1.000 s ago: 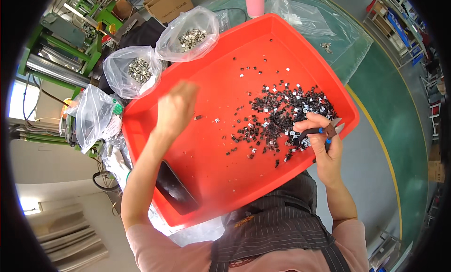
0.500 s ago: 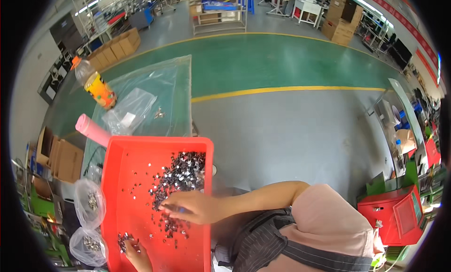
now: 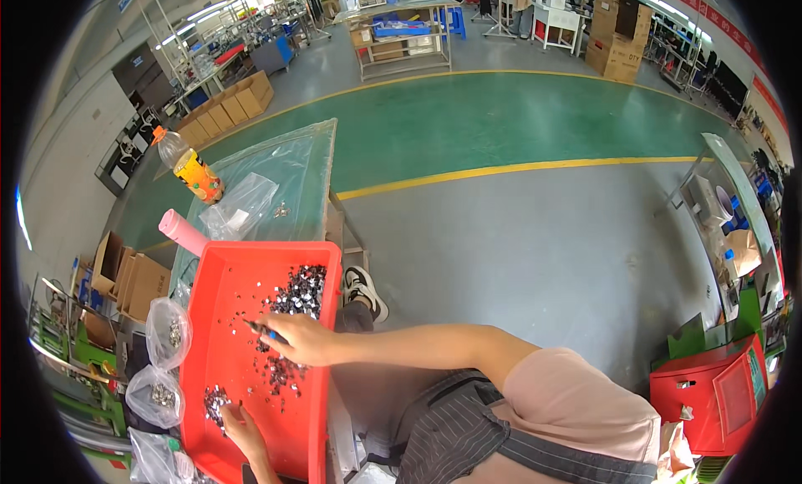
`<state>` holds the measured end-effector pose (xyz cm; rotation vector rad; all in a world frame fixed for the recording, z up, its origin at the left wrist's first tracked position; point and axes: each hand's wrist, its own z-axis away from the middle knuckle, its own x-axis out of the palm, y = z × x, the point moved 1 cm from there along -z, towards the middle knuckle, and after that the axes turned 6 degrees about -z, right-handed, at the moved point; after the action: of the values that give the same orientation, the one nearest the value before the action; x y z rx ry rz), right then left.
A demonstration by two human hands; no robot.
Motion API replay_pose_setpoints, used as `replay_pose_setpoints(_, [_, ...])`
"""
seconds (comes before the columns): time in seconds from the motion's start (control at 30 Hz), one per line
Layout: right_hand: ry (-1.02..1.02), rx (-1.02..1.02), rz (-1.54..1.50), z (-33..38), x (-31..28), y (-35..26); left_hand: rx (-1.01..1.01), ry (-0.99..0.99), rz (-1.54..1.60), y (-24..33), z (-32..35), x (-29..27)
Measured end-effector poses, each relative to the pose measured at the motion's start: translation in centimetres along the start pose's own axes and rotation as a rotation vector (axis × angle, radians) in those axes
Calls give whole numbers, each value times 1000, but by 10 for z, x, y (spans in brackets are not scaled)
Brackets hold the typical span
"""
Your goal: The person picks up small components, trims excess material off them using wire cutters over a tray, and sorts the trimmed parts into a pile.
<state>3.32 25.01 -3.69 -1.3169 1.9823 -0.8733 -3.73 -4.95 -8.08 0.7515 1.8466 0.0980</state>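
Black parts (image 3: 299, 293) in red tray (image 3: 225, 363); right fingers (image 3: 281, 320) clamped on pliers (image 3: 266, 330), left fingers (image 3: 231, 423) unclear.

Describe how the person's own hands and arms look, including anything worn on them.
Both the left hand and right hand are ungloved. The right forearm is bare below a short, pale-pink sleeve; the left sleeve is out of view.

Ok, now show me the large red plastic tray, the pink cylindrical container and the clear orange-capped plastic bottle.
Large red plastic tray (image 3: 215, 350): head view, on its bare floor.
Pink cylindrical container (image 3: 184, 233): head view, on its side wall.
Clear orange-capped plastic bottle (image 3: 198, 177): head view, on its orange-yellow label.
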Motion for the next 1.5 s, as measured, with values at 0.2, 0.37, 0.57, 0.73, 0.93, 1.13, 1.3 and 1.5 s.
replay_pose_setpoints(0.2, [86,40,65,-4,-6,2,72,56,73,22,-21,-16])
replay_pose_setpoints(0.37, [0,164,123,-7,6,4,48,70,138,29,-13,-37])
replay_pose_setpoints(0.57, [102,45,122,-2,-12,4,59,50,221,54,-20,-25])
replay_pose_setpoints(0.73, [-100,226,-113,1,-3,-1,-146,47,331,68,-2,-41])
replay_pose_setpoints(0.93, [-608,404,-26,-25,-5,-13,-187,13,560,122,-15,-61])
replay_pose_setpoints(1.13, [-836,-135,254,-54,38,-6,-121,126,640,109,-30,-52])
replay_pose_setpoints(1.3, [-976,-112,266,-79,63,-2,-156,131,630,92,-28,-47])
replay_pose_setpoints(1.5, [-1055,172,106,-81,74,0,-117,172,563,88,-35,-45])
